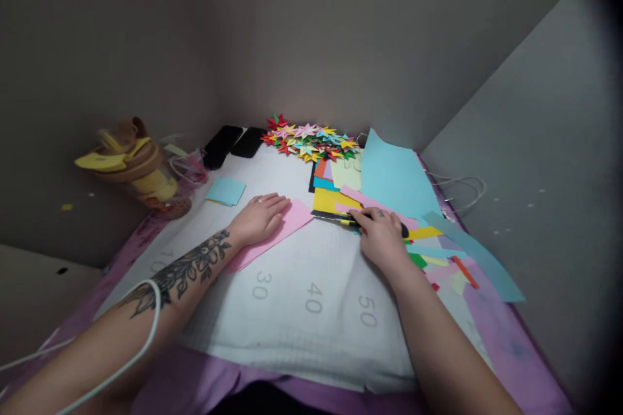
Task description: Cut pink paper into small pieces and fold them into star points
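Note:
My left hand [263, 215] lies flat on a folded pink sheet of paper [296, 215], fingers stretched out and pressing on it. On the right, my right hand [382, 233] is closed around a black utility knife [331, 214] with a yellow part near its middle. The knife's dark end points left, close to the right corner of the pink sheet. Beneath the knife and just beyond it lie a yellow paper [328, 198] and pink strips [357, 195]. My palm hides part of the knife's handle.
Folded paper stars [311, 139] are heaped at the back. Two black phones [222, 146] lie back left, near a blue paper stack [226, 191] and a brown-and-yellow container [141, 172]. Large blue paper [396, 175] and scattered scraps [438, 259] cover the right. A white cable [156, 311] crosses my left forearm.

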`<state>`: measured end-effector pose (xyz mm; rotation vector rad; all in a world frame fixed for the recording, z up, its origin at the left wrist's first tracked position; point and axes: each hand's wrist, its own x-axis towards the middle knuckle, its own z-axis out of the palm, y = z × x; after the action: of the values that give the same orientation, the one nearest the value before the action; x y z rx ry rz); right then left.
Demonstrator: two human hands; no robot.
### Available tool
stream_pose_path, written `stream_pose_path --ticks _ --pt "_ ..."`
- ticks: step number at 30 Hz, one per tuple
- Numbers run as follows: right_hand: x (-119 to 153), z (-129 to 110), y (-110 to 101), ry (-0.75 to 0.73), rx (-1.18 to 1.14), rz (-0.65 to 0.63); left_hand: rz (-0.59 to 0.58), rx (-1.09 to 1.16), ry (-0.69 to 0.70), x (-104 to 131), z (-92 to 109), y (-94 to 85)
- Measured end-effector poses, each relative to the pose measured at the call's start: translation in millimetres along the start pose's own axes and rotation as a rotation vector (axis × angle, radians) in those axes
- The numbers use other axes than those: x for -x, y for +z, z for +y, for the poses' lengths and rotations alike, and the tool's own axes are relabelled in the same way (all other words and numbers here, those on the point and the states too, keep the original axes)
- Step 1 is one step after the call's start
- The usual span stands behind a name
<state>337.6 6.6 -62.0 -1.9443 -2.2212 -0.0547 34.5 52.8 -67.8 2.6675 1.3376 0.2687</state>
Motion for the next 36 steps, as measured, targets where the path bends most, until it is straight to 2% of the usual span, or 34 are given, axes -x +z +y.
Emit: stream_pose_path --ticks 7,18,24,31,36 --pt "2 -10 0 -0.035 0.009 -0.016 0.001 -0.013 0.001 0 -2 1.6" --pt "12 -71 1 -0.258 -0.112 -0.131 0.012 -0.039 0.01 0 1 1.7" --pt "14 -77 -1 -0.292 -0.106 -0.165 0.071 -0.029 0.08 0 3 -0.2" --pt "14 -75 3 -0.3 -0.097 -0.147 -0.014 0.007 0.16 15 -5 -5.1" --pt "12 -80 -1 -0.323 -0.066 -0.154 -0.129 -0.03 0.112 28 -8 -7.1"
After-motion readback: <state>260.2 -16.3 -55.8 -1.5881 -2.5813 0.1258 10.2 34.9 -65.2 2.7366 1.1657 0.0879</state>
